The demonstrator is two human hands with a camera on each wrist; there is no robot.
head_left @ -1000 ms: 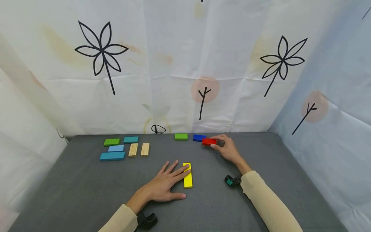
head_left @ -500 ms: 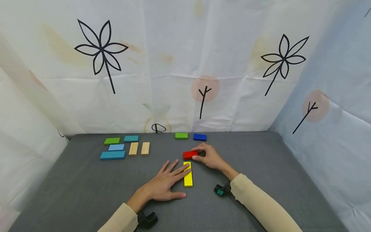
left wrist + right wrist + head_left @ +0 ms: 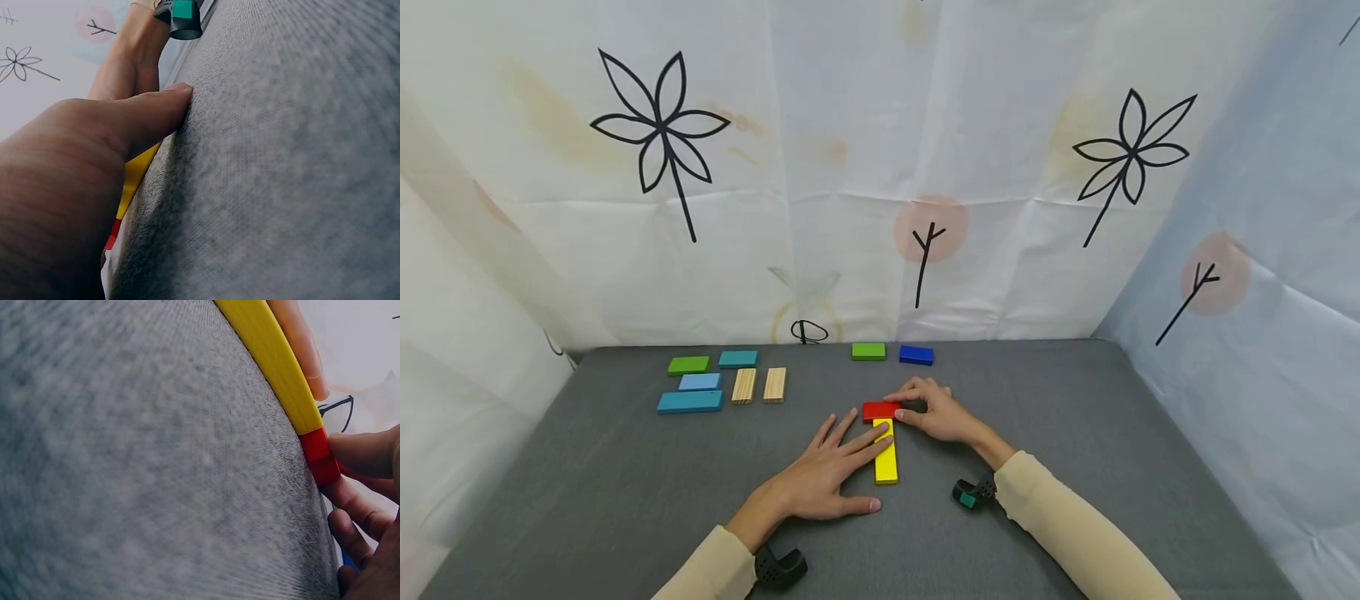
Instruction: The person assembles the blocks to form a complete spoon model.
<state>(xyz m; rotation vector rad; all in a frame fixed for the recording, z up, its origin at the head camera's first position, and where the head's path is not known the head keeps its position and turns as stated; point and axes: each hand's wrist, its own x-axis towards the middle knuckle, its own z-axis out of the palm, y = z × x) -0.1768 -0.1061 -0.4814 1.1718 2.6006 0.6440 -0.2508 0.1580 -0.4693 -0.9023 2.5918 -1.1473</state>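
A long yellow block [image 3: 886, 463] lies flat on the grey table, pointing away from me. My left hand [image 3: 824, 482] is spread beside it, with straight fingertips resting on its far part. At the yellow block's far end lies a red block [image 3: 877, 411], set crosswise so the two form a T. My right hand [image 3: 942, 414] pinches the red block's right end between thumb and fingers. In the right wrist view the red block [image 3: 320, 456] touches the end of the yellow block [image 3: 275, 359]. The left wrist view shows mostly my left thumb [image 3: 150, 112].
At the back left lie a green block [image 3: 688, 366], a teal block [image 3: 738, 359], a light blue block [image 3: 700, 382], a long blue block [image 3: 690, 402] and two wooden pieces [image 3: 744, 387]. Another green block [image 3: 868, 352] and a dark blue block [image 3: 917, 355] sit near the back edge.
My right hand has carried the red block from beside the dark blue block leftward and nearer, up against the yellow block's far end. The left hand has stayed in place.
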